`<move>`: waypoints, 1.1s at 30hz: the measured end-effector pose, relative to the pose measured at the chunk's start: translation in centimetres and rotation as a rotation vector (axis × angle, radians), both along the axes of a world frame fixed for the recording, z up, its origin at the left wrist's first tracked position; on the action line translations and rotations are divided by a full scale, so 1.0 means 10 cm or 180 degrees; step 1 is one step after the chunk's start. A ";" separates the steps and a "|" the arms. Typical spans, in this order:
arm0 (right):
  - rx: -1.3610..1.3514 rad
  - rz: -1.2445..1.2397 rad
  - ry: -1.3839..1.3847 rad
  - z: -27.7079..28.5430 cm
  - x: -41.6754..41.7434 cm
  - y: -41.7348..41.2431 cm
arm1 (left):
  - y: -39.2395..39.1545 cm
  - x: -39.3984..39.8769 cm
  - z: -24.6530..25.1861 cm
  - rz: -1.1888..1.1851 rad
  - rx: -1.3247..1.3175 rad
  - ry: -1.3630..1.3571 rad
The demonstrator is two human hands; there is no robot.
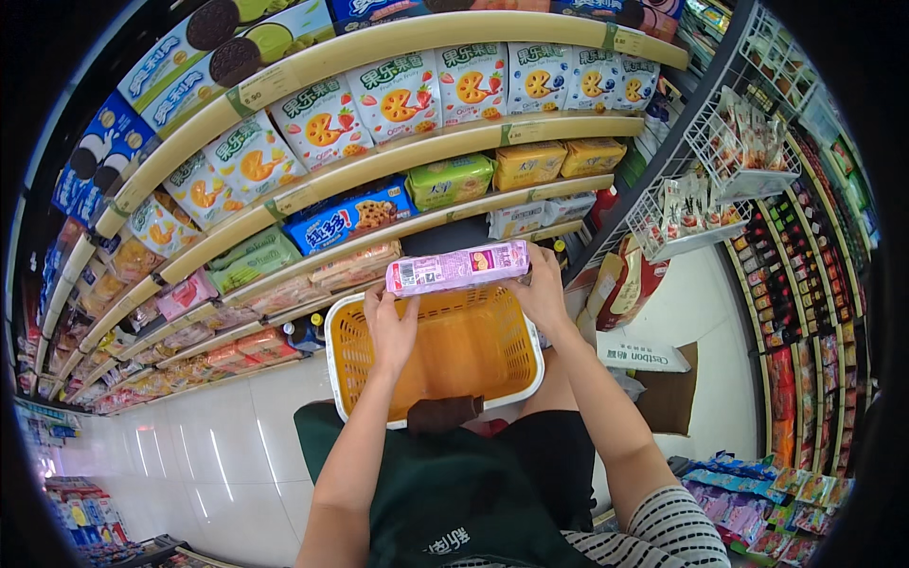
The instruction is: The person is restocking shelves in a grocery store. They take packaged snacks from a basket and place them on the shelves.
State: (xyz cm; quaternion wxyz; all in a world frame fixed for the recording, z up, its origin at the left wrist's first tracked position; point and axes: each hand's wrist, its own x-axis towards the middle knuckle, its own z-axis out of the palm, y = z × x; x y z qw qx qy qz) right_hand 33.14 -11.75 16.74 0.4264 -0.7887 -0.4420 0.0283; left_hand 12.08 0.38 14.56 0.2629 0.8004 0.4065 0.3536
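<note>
A long pink-and-purple biscuit package [458, 268] is held level between both hands, over the far rim of an orange plastic basket [454, 348] with a white rim. At the package's left end is my left hand [390, 323], its fingers gripping the lower corner. My right hand [541, 291] grips the right end, with fingers behind it and thumb below. Inside the basket only the orange bottom and slotted walls show. Just beyond the package are the shelf edges, with a blue cookie box [349, 215] and a green biscuit pack [451, 182] above.
Curved shelves [398, 157] of packaged biscuits span the front and left. Wire baskets [685, 220] of small packets hang from a dark post at the right. A red bag [628, 284], a white carton [643, 351] and brown cardboard [671, 397] lie on the floor at the right.
</note>
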 end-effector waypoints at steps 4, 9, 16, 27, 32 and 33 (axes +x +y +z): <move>0.0111 -0.0192 0.0759 -0.22 0.14 0.27 | 0.28 0.24 -0.22 -0.0190 -0.0801 -0.0274; 0.0148 -0.0209 0.0820 -0.60 0.37 0.47 | 0.50 0.44 -0.52 -0.0175 -0.1176 -0.0389; 0.0284 -0.0021 0.1239 -0.86 0.56 0.75 | 0.85 0.53 -0.82 -0.0346 -0.1268 -0.0252; -0.0047 0.0093 0.1471 -0.94 0.75 1.09 | 0.91 0.58 -0.98 -0.0298 -0.1315 -0.0466; -0.0373 0.0057 0.1239 -1.08 0.78 1.16 | 0.91 0.61 -0.97 -0.0091 -0.1443 -0.0587; -0.0325 0.0088 0.1264 -1.11 0.79 1.20 | 0.91 0.60 -0.97 -0.0054 -0.1438 -0.0554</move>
